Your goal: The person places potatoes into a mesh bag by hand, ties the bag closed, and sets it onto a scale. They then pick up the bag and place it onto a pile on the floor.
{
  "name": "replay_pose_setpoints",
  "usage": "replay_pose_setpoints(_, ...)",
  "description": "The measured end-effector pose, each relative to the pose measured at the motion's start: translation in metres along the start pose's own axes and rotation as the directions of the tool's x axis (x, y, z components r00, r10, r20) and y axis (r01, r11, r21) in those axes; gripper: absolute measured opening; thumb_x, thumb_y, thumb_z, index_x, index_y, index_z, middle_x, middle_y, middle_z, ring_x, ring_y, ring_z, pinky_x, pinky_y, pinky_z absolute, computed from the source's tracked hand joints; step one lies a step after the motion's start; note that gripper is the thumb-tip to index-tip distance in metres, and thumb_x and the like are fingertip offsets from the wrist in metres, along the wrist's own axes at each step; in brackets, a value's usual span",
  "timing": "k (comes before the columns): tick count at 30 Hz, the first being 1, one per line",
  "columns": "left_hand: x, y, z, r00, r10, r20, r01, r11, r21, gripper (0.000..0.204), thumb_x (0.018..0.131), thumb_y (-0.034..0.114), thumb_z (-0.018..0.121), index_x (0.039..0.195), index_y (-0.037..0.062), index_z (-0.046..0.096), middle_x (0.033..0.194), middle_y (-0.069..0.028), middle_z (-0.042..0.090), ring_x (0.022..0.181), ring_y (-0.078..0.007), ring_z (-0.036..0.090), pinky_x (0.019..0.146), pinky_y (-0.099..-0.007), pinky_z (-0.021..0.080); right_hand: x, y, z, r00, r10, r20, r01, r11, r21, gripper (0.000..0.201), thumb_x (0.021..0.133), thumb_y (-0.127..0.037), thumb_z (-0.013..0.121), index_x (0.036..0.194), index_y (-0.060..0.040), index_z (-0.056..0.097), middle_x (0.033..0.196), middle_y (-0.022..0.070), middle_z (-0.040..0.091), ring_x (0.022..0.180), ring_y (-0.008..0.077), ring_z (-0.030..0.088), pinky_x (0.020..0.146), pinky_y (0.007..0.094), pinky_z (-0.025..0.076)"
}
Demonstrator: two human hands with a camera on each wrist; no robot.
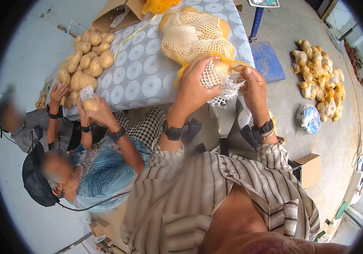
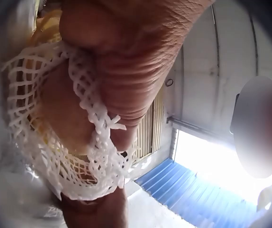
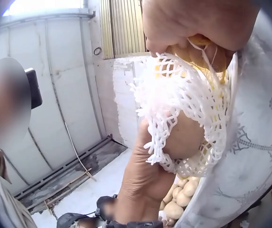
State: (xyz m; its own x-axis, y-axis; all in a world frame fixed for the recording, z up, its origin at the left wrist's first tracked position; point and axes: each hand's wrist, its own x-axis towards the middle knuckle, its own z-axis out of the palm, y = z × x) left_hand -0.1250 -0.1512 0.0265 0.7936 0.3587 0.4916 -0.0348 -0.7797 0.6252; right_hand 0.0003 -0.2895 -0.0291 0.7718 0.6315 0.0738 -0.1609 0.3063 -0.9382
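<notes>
At the table's front edge, my left hand grips a potato partly wrapped in a white foam net sleeve. The sleeve's frayed open end hangs below the potato. To its right, my right hand has thumb and fingers pinched on the rim of a yellow mesh bag, whose strands show at those fingertips in the right wrist view. The bag lies stretched away over the table, filled with several foam-netted potatoes. In the left wrist view the sleeve hangs around the potato.
Bare potatoes are heaped on the patterned tablecloth at left. Beside me a person in blue holds a netted potato, with another person beyond. A cardboard box stands behind. Filled yellow bags lie on the floor beyond a blue scale.
</notes>
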Motion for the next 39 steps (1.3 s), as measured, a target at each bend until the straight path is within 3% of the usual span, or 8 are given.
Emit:
replay_pose_setpoints(10,0.025,0.012,-0.007,0.959,0.179,-0.219,-0.087,0.923,0.375,0.064,0.062,0.004,0.072,0.123,0.0079,0.055,0.124,-0.0104,0.054,0.113,-0.0294,0.052,0.094,-0.0389,0.042,0.005,-0.018,0.009,0.99,-0.021,0.138,-0.026,0.942,0.334,0.035,0.099,-0.028,0.049,0.104,0.0039,0.063,0.063,-0.0063,0.036,0.053,0.0046,0.03,0.049,0.0214,0.026)
replay_pose_setpoints(15,0.05,-0.032,0.006,0.929,0.265,-0.259,-0.113,0.868,0.484,0.063,0.066,-0.002,0.067,0.126,0.009,0.052,0.129,-0.0095,0.05,0.121,-0.03,0.046,0.098,-0.0399,0.037,0.016,-0.028,0.022,0.983,-0.07,0.172,0.033,0.977,0.21,0.037,0.098,-0.029,0.051,0.109,0.0041,0.063,0.064,-0.0065,0.037,0.054,0.0044,0.032,0.05,0.0211,0.026)
replay_pose_setpoints(21,0.038,-0.023,0.01,0.955,0.209,-0.211,-0.13,0.933,0.337,0.064,0.074,0.002,0.056,0.136,0.0032,0.041,0.144,-0.0137,0.036,0.133,-0.035,0.033,0.105,-0.046,0.029,0.011,-0.019,0.021,0.992,0.014,0.128,-0.039,0.979,0.198,0.038,0.096,-0.03,0.056,0.11,0.0035,0.065,0.064,-0.0069,0.04,0.055,0.0032,0.034,0.05,0.0204,0.028)
replay_pose_setpoints(25,0.037,-0.037,-0.004,0.951,0.159,-0.264,-0.155,0.987,0.035,0.049,0.08,-0.002,0.051,0.13,-0.0015,0.047,0.135,-0.0181,0.046,0.126,-0.0347,0.043,0.105,-0.0406,0.034,0.004,-0.02,0.032,0.992,0.01,0.122,0.005,0.993,-0.118,0.031,0.093,-0.029,0.059,0.109,-0.0031,0.07,0.064,-0.0072,0.043,0.056,0.0032,0.035,0.051,0.02,0.03)
replay_pose_setpoints(27,0.036,-0.032,-0.008,0.947,0.112,-0.302,-0.114,0.993,0.014,0.045,0.081,-0.004,0.053,0.125,-0.0015,0.05,0.13,-0.0178,0.049,0.122,-0.0347,0.046,0.102,-0.0396,0.037,0.006,-0.013,0.036,0.99,-0.014,0.141,0.039,0.983,-0.179,0.039,0.095,-0.029,0.056,0.112,0.006,0.063,0.06,-0.0073,0.038,0.051,0.003,0.031,0.047,0.0204,0.025)
replay_pose_setpoints(35,0.052,-0.035,-0.032,0.953,0.116,-0.281,-0.082,0.988,0.13,0.033,0.079,0.002,0.066,0.11,0.0016,0.057,0.114,-0.014,0.059,0.11,-0.0319,0.056,0.093,-0.0375,0.044,0.005,-0.027,0.024,0.984,-0.019,0.179,0.004,0.996,0.084,0.037,0.095,-0.028,0.056,0.107,0.0059,0.063,0.06,-0.0078,0.034,0.051,0.0043,0.029,0.047,0.0232,0.022)
replay_pose_setpoints(37,0.05,-0.034,-0.042,0.953,-0.03,-0.303,0.045,0.998,0.044,0.038,0.076,0.006,0.072,0.11,0.0023,0.056,0.111,-0.0138,0.059,0.106,-0.032,0.056,0.09,-0.0377,0.045,0.01,-0.02,0.021,0.97,0.024,0.242,-0.062,0.987,0.148,0.036,0.094,-0.028,0.058,0.107,0.0051,0.064,0.061,-0.0073,0.037,0.051,0.004,0.031,0.047,0.0226,0.023)
replay_pose_setpoints(39,0.044,-0.039,-0.041,0.952,-0.031,-0.306,0.058,0.995,0.08,0.041,0.074,0.008,0.074,0.11,0.0025,0.055,0.109,-0.0138,0.059,0.104,-0.032,0.057,0.088,-0.0375,0.046,0.01,-0.011,0.024,0.972,0.066,0.225,-0.076,0.996,0.039,0.035,0.092,-0.028,0.06,0.107,0.0029,0.065,0.064,-0.0072,0.042,0.053,0.0038,0.035,0.048,0.0217,0.026)
